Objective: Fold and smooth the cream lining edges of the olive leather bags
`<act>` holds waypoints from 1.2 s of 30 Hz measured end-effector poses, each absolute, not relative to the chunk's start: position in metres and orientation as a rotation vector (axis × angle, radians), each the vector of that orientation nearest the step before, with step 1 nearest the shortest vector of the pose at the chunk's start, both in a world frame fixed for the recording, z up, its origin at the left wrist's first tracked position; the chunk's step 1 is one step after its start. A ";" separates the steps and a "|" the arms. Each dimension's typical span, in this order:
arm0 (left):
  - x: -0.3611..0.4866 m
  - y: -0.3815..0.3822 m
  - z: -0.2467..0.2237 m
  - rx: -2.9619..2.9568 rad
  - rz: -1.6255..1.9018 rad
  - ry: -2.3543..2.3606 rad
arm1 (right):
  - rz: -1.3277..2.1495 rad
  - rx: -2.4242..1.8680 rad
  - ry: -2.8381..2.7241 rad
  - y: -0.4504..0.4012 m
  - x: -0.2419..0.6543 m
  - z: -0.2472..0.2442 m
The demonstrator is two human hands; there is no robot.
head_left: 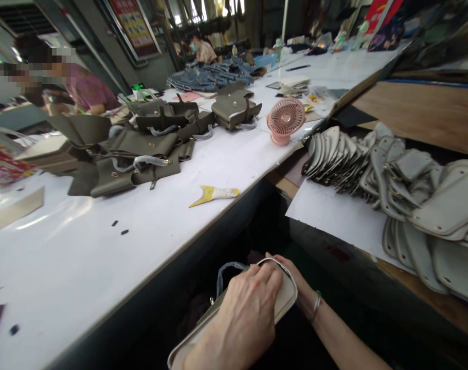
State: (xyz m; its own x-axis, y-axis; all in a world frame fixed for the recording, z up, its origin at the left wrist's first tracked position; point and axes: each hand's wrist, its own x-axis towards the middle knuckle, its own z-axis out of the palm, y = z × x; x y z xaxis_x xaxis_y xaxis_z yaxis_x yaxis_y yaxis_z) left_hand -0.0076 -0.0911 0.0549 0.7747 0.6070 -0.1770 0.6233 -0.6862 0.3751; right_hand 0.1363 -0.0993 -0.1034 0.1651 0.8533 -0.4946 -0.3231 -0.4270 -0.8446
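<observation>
A handbag (287, 296) with a pale grey, round-cornered panel is held low, off the front edge of the table. Its handle (225, 268) is wrapped in clear plastic. Across the panel lies my left hand (247, 308), fingers bent and pressing on it near the rounded end. My right hand (293, 275), with a bracelet at the wrist, grips that far end from behind; most of its fingers are hidden. The bag's underside is out of sight.
On the white table (160, 246) lie several olive-grey handbags (153, 144), a yellow notched tool (214, 194) and a pink fan (286, 121). Pale grey bag panels (403, 169) are piled on the right. Co-workers (83, 87) sit further back, near a heap of denim (214, 74).
</observation>
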 end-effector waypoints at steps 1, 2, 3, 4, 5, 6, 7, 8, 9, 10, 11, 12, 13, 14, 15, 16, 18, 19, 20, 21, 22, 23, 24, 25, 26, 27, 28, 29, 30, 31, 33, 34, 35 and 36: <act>-0.008 -0.089 0.056 2.572 -0.058 0.920 | 1.426 -1.474 -0.586 -0.103 0.141 -0.097; -0.008 -0.086 0.058 2.584 -0.066 0.910 | 1.366 -1.516 -0.627 -0.108 0.146 -0.087; -0.008 -0.083 0.059 2.582 -0.084 0.909 | 1.307 -1.550 -0.664 -0.114 0.152 -0.076; -0.008 -0.080 0.061 2.574 -0.106 0.912 | 1.253 -1.572 -0.715 -0.121 0.157 -0.064; -0.008 -0.076 0.062 2.563 -0.116 0.923 | 1.203 -1.585 -0.791 -0.128 0.161 -0.051; -0.007 -0.072 0.063 2.552 -0.105 0.944 | 1.156 -1.592 -0.897 -0.135 0.163 -0.039; -0.007 -0.068 0.063 2.540 -0.068 0.967 | 1.101 -1.602 -1.024 -0.141 0.164 -0.028; -0.006 -0.064 0.061 2.526 -0.009 0.987 | 1.040 -1.615 -1.156 -0.146 0.163 -0.020; -0.006 -0.060 0.059 2.507 0.063 0.999 | 0.975 -1.633 -1.272 -0.150 0.162 -0.015; -0.005 -0.056 0.056 2.485 0.131 0.998 | 0.916 -1.655 -1.354 -0.152 0.159 -0.012; -0.004 -0.052 0.053 2.465 0.177 0.988 | 0.870 -1.680 -1.392 -0.154 0.157 -0.012; -0.003 -0.049 0.050 2.461 0.199 0.968 | 0.836 -1.700 -1.407 -0.154 0.155 -0.013; -0.002 -0.046 0.048 2.476 0.202 0.945 | 0.815 -1.712 -1.411 -0.154 0.153 -0.015; -0.001 -0.042 0.046 2.500 0.193 0.926 | 0.803 -1.718 -1.412 -0.154 0.152 -0.018; -0.001 -0.038 0.045 2.521 0.175 0.904 | 0.791 -1.723 -1.415 -0.154 0.151 -0.020; -0.001 -0.034 0.044 2.525 0.151 0.880 | 0.783 -1.726 -1.418 -0.153 0.151 -0.021; -0.002 -0.026 0.042 2.458 0.095 0.818 | 0.775 -1.729 -1.422 -0.152 0.151 -0.022; -0.002 -0.022 0.041 2.401 0.074 0.791 | 0.772 -1.731 -1.420 -0.152 0.151 -0.021; -0.002 -0.018 0.039 2.344 0.058 0.768 | 0.772 -1.731 -1.419 -0.151 0.151 -0.020; -0.002 -0.015 0.037 2.295 0.048 0.754 | 0.771 -1.730 -1.416 -0.151 0.151 -0.019; -0.001 -0.012 0.034 2.258 0.042 0.751 | 0.772 -1.727 -1.413 -0.150 0.151 -0.018; 0.000 -0.011 0.032 2.230 0.035 0.755 | 0.772 -1.721 -1.410 -0.149 0.151 -0.017; 0.001 -0.010 0.029 2.204 0.029 0.762 | 0.770 -1.715 -1.409 -0.148 0.151 -0.016; 0.002 -0.009 0.026 2.172 0.021 0.771 | 0.764 -1.709 -1.411 -0.147 0.151 -0.015; 0.003 -0.009 0.024 2.136 0.015 0.782 | 0.752 -1.701 -1.416 -0.146 0.151 -0.015; 0.003 -0.009 0.021 2.097 0.012 0.795 | 0.731 -1.695 -1.425 -0.145 0.151 -0.014; 0.003 -0.009 0.019 2.055 0.009 0.807 | 0.705 -1.692 -1.438 -0.145 0.152 -0.014; 0.003 -0.009 0.016 2.011 0.006 0.816 | 0.677 -1.687 -1.453 -0.144 0.152 -0.015; 0.002 -0.009 0.013 1.964 0.002 0.824 | 0.651 -1.681 -1.469 -0.143 0.152 -0.015; 0.001 -0.009 0.010 1.919 0.000 0.830 | 0.625 -1.672 -1.483 -0.143 0.152 -0.016; 0.000 -0.010 0.005 1.839 0.005 0.842 | 0.572 -1.655 -1.507 -0.142 0.152 -0.018; -0.001 -0.011 0.002 1.806 0.013 0.849 | 0.539 -1.644 -1.515 -0.142 0.152 -0.020; -0.002 -0.011 0.000 1.777 0.023 0.856 | 0.503 -1.634 -1.524 -0.142 0.152 -0.021; -0.002 -0.012 -0.002 1.750 0.032 0.861 | 0.467 -1.623 -1.535 -0.142 0.152 -0.022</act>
